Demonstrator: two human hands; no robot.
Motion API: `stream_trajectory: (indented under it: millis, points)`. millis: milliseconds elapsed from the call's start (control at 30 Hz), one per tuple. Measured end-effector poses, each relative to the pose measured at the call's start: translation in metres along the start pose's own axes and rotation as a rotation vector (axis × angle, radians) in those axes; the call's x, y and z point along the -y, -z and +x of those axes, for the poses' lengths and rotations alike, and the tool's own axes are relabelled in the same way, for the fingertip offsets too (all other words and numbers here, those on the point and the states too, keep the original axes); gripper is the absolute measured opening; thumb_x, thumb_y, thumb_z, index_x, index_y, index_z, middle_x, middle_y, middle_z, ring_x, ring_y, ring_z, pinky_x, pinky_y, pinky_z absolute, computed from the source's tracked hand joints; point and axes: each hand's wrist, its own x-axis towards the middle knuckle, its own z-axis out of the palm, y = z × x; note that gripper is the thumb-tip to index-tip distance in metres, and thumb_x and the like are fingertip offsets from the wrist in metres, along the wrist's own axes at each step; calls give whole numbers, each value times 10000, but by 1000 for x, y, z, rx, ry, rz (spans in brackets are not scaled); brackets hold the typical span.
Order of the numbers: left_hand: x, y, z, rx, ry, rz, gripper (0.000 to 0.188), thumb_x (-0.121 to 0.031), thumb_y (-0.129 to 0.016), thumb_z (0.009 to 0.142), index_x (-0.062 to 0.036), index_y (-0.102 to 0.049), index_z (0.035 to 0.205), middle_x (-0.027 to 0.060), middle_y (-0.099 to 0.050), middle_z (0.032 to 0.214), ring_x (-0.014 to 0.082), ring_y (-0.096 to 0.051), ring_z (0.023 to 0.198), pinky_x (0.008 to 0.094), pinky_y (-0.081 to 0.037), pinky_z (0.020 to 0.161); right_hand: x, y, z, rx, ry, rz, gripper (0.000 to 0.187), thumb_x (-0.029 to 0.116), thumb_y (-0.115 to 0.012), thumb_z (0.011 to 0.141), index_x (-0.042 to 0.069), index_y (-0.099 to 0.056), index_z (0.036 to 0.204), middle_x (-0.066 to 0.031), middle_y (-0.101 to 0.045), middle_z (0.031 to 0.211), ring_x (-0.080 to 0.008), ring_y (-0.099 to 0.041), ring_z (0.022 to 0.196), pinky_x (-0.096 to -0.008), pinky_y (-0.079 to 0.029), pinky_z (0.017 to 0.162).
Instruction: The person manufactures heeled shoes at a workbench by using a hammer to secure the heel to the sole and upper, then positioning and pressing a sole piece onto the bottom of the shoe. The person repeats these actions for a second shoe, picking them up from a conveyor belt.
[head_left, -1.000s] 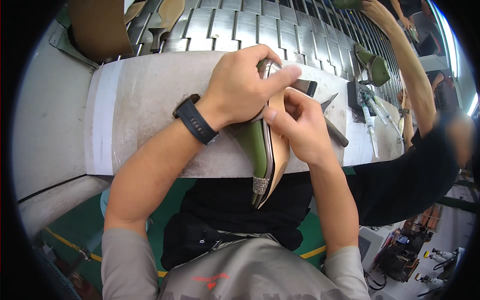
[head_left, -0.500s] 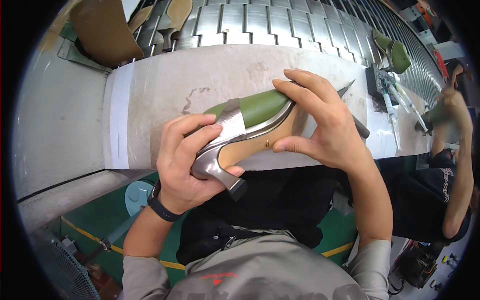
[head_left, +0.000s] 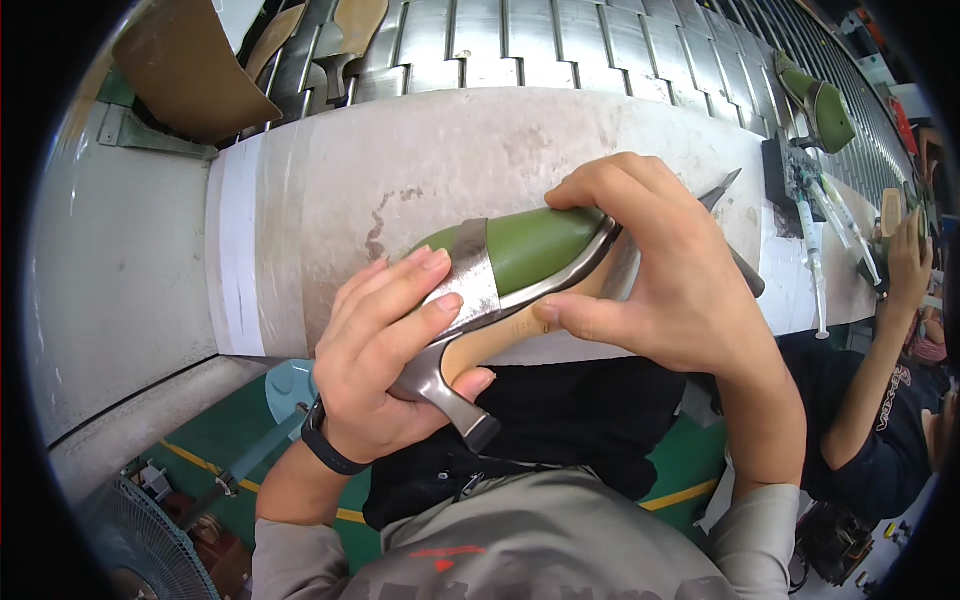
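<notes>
Both hands hold a high-heeled shoe (head_left: 475, 280) over the near edge of the worktable, lying on its side with its tan sole (head_left: 490, 345) facing me. A green last (head_left: 545, 240) fills it; a metallic grey strap crosses the last, and the heel points down toward me. Around the heel end wraps my left hand (head_left: 385, 345), its fingers on the strap and its thumb behind the heel. My right hand (head_left: 665, 275) grips the toe end, fingers over the green last and thumb pressed on the sole.
On the worktable (head_left: 330, 200), right of my hand, lies a pointed tool (head_left: 745, 270); beyond it are several syringes (head_left: 815, 265) by a dark block. A slatted metal conveyor (head_left: 530, 35) carries another green-lasted shoe (head_left: 828, 115). A co-worker's hand (head_left: 905, 260) is at far right.
The shoe has come slightly closer to me. My right fingers have drawn back from the toe tip and bent more. The co-worker's raised hand has changed position.
</notes>
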Motion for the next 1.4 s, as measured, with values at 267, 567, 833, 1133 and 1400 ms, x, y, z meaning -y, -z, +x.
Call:
stream_trajectory:
  millis: [267, 567, 833, 1133, 1400]
  points:
    - [-2, -3, -9, -14, -14, 40, 603, -414, -874, 881, -53, -641, 1306, 238, -692, 1339, 408, -696, 1224, 554, -505, 1081, 9, -6, 11, 143, 14, -183, 653, 419, -941, 697, 85, -692, 1199, -92, -699, 1134, -341, -644, 1158, -677, -328, 1181]
    - [0, -9, -21, -31, -40, 82, 622, -400, -885, 869, -74, -628, 1332, 209, -694, 1339, 396, -699, 1225, 559, -502, 1075, 31, 1, 47, 479, -37, -210, 668, 493, -950, 654, 46, -702, 1085, -124, -732, 898, -356, -715, 892, -618, -412, 1141]
    - [-11, -42, -16, -103, -13, 225, 822, -440, -903, 816, -35, -560, 1444, 229, -616, 1453, 412, -620, 1331, 577, -448, 1112, 19, -15, 24, 84, 248, -291, 653, 372, -945, 713, 19, -694, 1202, -223, -707, 1144, -376, -683, 1116, -561, -439, 1148]
    - [-13, -17, 31, 214, 14, 52, 1045, -379, -942, 722, 20, -444, 1550, 266, -486, 1570, 452, -493, 1429, 550, -371, 1181, -71, -28, -86, -725, -294, -73, 539, 51, -791, 810, 48, -687, 1338, -155, -661, 1261, -335, -649, 1100, -446, -489, 1005]
    - [-17, -60, 116, 333, 94, -17, 1122, -210, -945, 734, -49, -315, 1649, 280, -641, 1345, 478, -641, 1203, 465, -520, 1031, -77, -18, -84, -427, -237, -426, 587, -39, -673, 767, 40, -667, 1348, -136, -660, 1060, -334, -655, 967, -447, -519, 819]
